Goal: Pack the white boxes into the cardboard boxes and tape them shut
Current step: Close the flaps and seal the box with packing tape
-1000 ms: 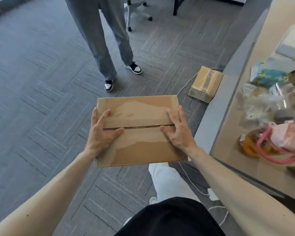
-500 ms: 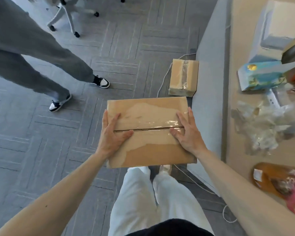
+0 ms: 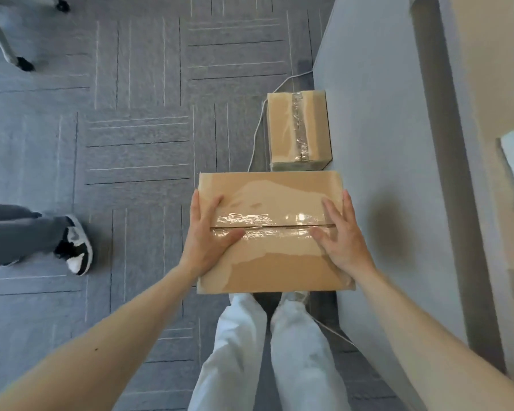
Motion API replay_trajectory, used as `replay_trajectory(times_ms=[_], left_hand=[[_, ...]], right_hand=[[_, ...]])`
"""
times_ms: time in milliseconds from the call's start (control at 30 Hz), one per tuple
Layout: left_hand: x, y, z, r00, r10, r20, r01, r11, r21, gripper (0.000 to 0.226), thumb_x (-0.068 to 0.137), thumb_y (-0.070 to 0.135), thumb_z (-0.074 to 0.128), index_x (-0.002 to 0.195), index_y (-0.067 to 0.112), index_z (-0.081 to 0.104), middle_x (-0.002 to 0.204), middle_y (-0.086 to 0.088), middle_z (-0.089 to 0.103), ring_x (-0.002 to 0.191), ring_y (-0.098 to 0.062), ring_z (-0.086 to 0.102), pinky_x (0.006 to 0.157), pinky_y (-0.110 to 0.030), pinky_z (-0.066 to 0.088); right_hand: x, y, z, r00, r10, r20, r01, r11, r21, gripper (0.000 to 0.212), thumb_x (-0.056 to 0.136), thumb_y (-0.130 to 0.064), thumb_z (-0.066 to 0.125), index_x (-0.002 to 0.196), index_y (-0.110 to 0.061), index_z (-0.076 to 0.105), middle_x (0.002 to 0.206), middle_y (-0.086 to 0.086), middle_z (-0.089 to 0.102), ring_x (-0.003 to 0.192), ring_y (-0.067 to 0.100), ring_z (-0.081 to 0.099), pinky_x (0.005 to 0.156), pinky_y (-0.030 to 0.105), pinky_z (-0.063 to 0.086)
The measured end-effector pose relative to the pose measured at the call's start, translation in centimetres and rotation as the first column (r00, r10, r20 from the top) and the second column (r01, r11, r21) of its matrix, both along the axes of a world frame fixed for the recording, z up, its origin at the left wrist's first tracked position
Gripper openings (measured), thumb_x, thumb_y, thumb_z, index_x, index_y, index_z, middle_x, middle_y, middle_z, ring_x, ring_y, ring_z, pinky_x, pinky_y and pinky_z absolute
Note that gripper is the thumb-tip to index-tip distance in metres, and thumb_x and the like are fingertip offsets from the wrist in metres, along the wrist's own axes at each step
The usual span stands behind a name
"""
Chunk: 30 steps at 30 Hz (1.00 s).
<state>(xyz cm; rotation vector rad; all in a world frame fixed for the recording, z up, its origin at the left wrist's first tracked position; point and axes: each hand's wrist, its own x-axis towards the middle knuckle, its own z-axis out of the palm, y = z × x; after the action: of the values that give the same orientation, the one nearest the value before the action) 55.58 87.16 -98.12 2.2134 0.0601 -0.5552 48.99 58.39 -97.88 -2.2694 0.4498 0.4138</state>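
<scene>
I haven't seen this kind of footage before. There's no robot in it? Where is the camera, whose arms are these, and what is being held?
There is no machine here. A person works with bare hands, and the single picture comes from a wide-angle camera worn on their head, looking down. So the two arms coming up from the bottom edge are the wearer's own, and the white trousers are their legs.

The left hand and right hand hold a flat cardboard box between them, fingers spread on its top. Clear tape covers its closed seam. Beyond it, a smaller taped box stands on the grey carpet next to a white cable. At the left is another person's sneaker. The pale surface at the right looks like a desk.
</scene>
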Motion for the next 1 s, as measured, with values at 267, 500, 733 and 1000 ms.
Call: replay_trajectory(times_ms=[267,500,733,1000], left_hand=[[5.0,-4.7,-16.9,0.999,-0.040,0.010,0.040,0.999,-0.003,0.082,0.076,0.044,0.081,0.144,0.040,0.035,0.161,0.001,0.002,0.132,-0.008,0.028,0.104,-0.023,0.025],[6.4,-7.1,-30.0,0.999,-0.036,0.019,0.036,0.999,-0.003,0.080,0.077,0.046,0.080,0.142,0.040,0.033,0.157,0.002,0.007,0.124,-0.008,0.032,0.102,-0.025,0.030],[6.7,-8.1,-38.0,0.998,-0.056,-0.025,0.057,0.998,0.038,0.080,0.080,0.045,0.077,0.145,0.039,0.031,0.161,-0.005,-0.005,0.141,-0.028,0.029,0.107,-0.036,0.032],[6.3,-8.8,-40.9,0.992,-0.093,-0.089,0.098,0.994,0.053,0.082,0.079,0.041,0.079,0.144,0.042,0.030,0.161,-0.007,-0.010,0.136,-0.039,0.035,0.100,-0.039,0.038]], right_hand=[[4.4,-4.2,-17.2,0.999,-0.053,0.001,0.053,0.999,-0.011,0.071,0.092,-0.035,0.067,0.153,-0.029,0.031,0.165,-0.004,-0.006,0.144,-0.002,0.006,0.104,0.017,0.016],[6.6,-6.9,-29.4,0.999,-0.032,-0.006,0.032,0.999,0.004,0.072,0.091,-0.038,0.067,0.153,-0.030,0.031,0.165,-0.006,-0.007,0.135,-0.012,-0.002,0.109,0.024,0.014],[7.7,-8.2,-37.0,1.000,0.008,-0.015,-0.008,1.000,0.001,0.073,0.092,-0.038,0.066,0.154,-0.027,0.030,0.165,-0.003,-0.009,0.136,-0.012,-0.004,0.110,0.021,0.010],[6.9,-8.8,-40.8,0.999,-0.005,-0.042,0.004,1.000,-0.018,0.073,0.093,-0.035,0.065,0.155,-0.028,0.025,0.165,-0.001,-0.012,0.140,-0.006,-0.010,0.112,0.025,0.009]])
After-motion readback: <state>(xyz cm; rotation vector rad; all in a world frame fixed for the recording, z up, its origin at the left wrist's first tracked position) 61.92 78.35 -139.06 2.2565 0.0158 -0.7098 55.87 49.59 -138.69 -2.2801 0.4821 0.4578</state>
